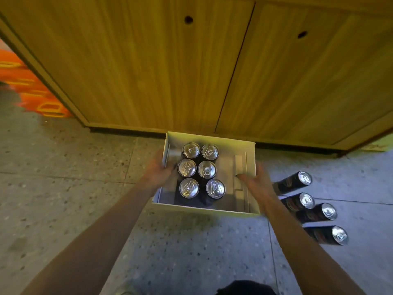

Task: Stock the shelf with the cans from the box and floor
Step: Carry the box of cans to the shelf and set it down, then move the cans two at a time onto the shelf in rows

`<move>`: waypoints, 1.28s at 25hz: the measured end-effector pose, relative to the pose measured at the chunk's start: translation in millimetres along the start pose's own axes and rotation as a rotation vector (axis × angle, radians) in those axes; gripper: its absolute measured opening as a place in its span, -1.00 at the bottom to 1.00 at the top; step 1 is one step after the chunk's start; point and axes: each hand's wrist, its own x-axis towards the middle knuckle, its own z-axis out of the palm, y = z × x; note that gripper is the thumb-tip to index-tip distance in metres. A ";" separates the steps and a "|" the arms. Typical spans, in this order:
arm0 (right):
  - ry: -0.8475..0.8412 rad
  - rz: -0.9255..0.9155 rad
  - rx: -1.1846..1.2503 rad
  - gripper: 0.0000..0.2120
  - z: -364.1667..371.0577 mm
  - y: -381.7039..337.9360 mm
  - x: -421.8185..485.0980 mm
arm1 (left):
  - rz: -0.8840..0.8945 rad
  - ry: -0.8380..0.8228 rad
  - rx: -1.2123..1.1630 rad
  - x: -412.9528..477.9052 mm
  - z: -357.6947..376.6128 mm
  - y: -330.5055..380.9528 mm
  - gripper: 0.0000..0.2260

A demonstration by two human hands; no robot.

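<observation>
Both hands, left point(160, 170) and right point(258, 184), grip opposite walls of the box point(212, 140) holding six cans point(201, 170).

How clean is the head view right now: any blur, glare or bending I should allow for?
Head view: wide-angle bend curves the cabinet edges; orange crates at far left are smeared; both hands on the box look slightly soft; can tops catch bright glare; lighting is dim and yellowish, bluer over the floor cans.
</observation>
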 end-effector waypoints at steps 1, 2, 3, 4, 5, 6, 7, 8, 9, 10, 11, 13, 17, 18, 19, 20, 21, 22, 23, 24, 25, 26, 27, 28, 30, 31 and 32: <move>0.001 -0.006 -0.012 -0.47 3.0 13.2 11.5 | -0.010 -0.004 0.000 10.1 9.5 -14.3 -0.59; 0.000 -0.006 -0.015 -0.48 5.0 23.6 20.4 | -0.018 -0.006 -0.001 19.0 16.7 -27.9 -0.59; -0.004 0.001 -0.019 -0.48 6.3 31.8 28.8 | -0.032 0.000 0.006 25.8 23.1 -37.7 -0.59; -0.012 0.003 -0.026 -0.48 6.9 36.6 34.6 | -0.049 0.009 0.017 32.6 28.9 -47.2 -0.59; -0.022 0.011 -0.031 -0.47 7.1 40.1 39.0 | -0.067 0.019 0.029 34.4 32.7 -49.3 -0.60; -0.022 0.028 -0.033 -0.46 7.3 43.5 46.0 | -0.081 0.020 0.026 39.6 36.8 -50.4 -0.62; -0.020 0.042 -0.036 -0.46 7.6 47.1 51.9 | -0.098 0.016 0.029 45.2 39.3 -54.9 -0.63; -0.024 0.046 -0.043 -0.45 8.4 49.4 53.8 | -0.092 0.013 0.026 45.1 39.7 -55.5 -0.62; -0.031 0.047 -0.043 -0.45 9.2 51.8 56.9 | -0.086 0.009 0.028 48.4 40.7 -55.5 -0.61; -0.032 0.048 -0.045 -0.45 10.8 54.2 62.9 | -0.085 0.005 0.025 57.2 43.1 -61.0 -0.61; -0.031 0.043 -0.045 -0.45 13.3 57.1 68.8 | -0.085 0.006 0.022 63.1 44.9 -62.7 -0.62; -0.029 0.033 -0.055 -0.46 18.7 63.5 78.0 | -0.082 0.029 0.026 72.4 50.1 -65.7 -0.64; -0.022 0.029 -0.074 -0.43 24.1 77.5 85.1 | -0.089 0.042 0.035 79.6 58.6 -79.8 -0.57; -0.015 0.031 -0.083 -0.41 24.6 80.3 86.1 | -0.103 0.041 0.035 81.9 60.3 -85.1 -0.53; -0.009 0.029 -0.083 -0.40 25.3 81.4 86.1 | -0.117 0.038 0.036 82.6 60.8 -87.8 -0.51; -0.005 0.025 -0.082 -0.39 25.3 82.0 86.3 | -0.118 0.031 0.032 82.9 61.8 -91.0 -0.51; -0.002 0.023 -0.076 -0.38 25.0 82.4 86.4 | -0.124 0.033 0.040 81.3 62.9 -90.2 -0.51; -0.002 0.025 -0.074 -0.38 25.1 82.6 86.8 | -0.122 0.035 0.043 80.9 63.5 -91.6 -0.51; -0.002 0.022 -0.076 -0.40 25.1 82.6 87.0 | -0.125 0.034 0.046 80.9 63.1 -92.5 -0.50; -0.004 0.010 -0.089 -0.41 24.9 81.4 86.1 | -0.122 0.031 0.044 81.4 63.1 -94.7 -0.50; 0.001 -0.007 -0.102 -0.42 24.6 82.6 86.4 | -0.123 0.031 0.042 80.8 63.1 -95.4 -0.50; 0.014 -0.018 -0.106 -0.42 24.6 83.1 86.8 | -0.122 0.043 0.030 79.9 63.4 -96.6 -0.50; 0.030 -0.029 -0.097 -0.42 25.0 82.6 86.6 | -0.120 0.059 0.013 77.9 63.3 -95.6 -0.52; 0.053 -0.044 -0.086 -0.42 25.6 80.5 84.7 | -0.110 0.080 -0.001 74.6 63.5 -94.9 -0.54; 0.104 -0.096 -0.060 -0.42 25.3 75.4 76.3 | -0.080 0.120 -0.012 61.1 63.6 -89.8 -0.59; 0.128 -0.135 -0.046 -0.43 25.2 72.4 69.0 | -0.053 0.141 -0.014 51.5 63.1 -87.9 -0.61; 0.159 -0.178 -0.048 -0.42 25.3 69.4 59.5 | -0.001 0.173 -0.019 40.9 62.6 -86.6 -0.63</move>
